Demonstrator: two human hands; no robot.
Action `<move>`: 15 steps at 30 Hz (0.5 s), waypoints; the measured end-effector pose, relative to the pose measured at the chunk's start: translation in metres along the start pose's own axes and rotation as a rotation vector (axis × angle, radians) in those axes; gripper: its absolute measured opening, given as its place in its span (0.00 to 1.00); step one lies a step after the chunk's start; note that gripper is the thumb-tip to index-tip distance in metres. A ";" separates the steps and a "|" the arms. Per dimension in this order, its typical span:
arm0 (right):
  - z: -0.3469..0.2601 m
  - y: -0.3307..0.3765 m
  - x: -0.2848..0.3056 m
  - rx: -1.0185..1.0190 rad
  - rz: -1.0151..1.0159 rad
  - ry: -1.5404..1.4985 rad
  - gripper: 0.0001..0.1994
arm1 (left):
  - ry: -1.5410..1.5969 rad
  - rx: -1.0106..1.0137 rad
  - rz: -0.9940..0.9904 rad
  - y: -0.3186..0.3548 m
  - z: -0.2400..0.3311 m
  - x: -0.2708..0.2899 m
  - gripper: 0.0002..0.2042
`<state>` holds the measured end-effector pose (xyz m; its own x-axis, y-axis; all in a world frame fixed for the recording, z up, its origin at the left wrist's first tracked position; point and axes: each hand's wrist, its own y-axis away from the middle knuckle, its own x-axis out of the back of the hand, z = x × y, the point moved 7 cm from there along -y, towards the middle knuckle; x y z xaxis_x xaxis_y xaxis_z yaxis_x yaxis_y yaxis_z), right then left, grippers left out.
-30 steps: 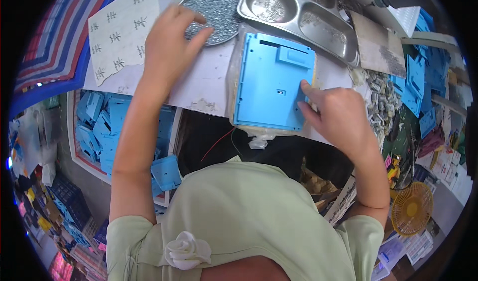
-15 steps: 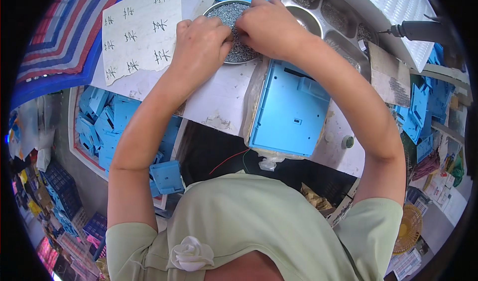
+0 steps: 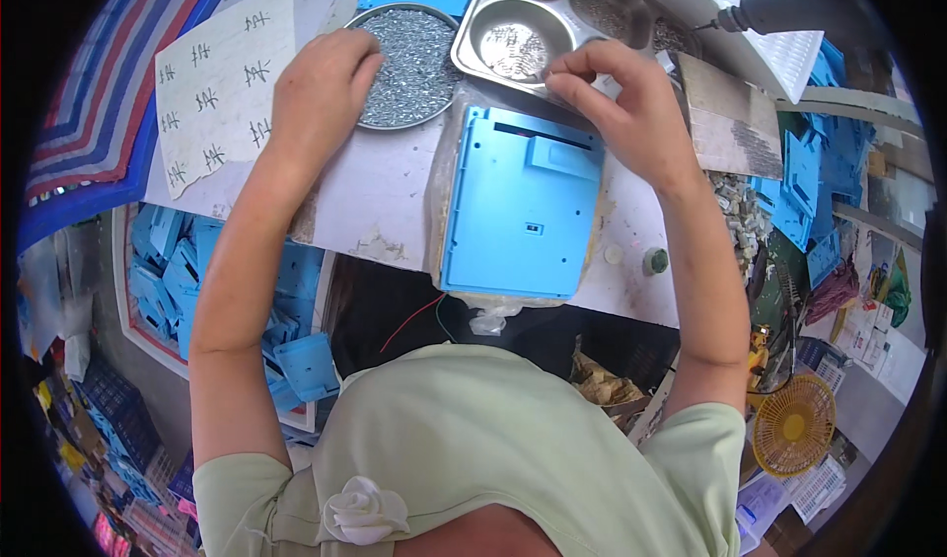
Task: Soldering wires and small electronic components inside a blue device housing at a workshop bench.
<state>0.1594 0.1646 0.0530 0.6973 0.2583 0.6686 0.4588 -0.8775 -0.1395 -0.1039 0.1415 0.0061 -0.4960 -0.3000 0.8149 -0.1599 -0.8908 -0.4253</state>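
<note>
Two hands work above the counter [image 3: 395, 212] in the head view. The left hand [image 3: 321, 88] rests curled on the round dish of small screws [image 3: 414, 59], fingertips in the heap; whether it has pinched any I cannot tell. The right hand [image 3: 617, 103] has fingers nipped together at the near rim of the steel tray [image 3: 513, 39], seemingly on something tiny. The blue plastic housing [image 3: 518, 207] lies flat between and just below both hands. Picking one screw at a time, lightly, would serve best.
</note>
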 end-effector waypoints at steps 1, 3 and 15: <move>0.004 0.008 0.004 -0.014 0.013 -0.055 0.09 | 0.010 0.016 0.024 -0.001 -0.002 0.001 0.05; 0.014 0.025 0.010 -0.044 0.040 -0.165 0.08 | 0.044 0.060 0.016 -0.002 -0.009 0.001 0.07; 0.016 0.053 0.030 0.035 -0.052 0.269 0.05 | 0.236 0.116 -0.060 0.008 0.024 0.020 0.06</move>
<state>0.2134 0.1320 0.0544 0.5027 0.1821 0.8451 0.5128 -0.8498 -0.1218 -0.0948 0.1204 0.0285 -0.6762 -0.1697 0.7169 -0.1027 -0.9419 -0.3198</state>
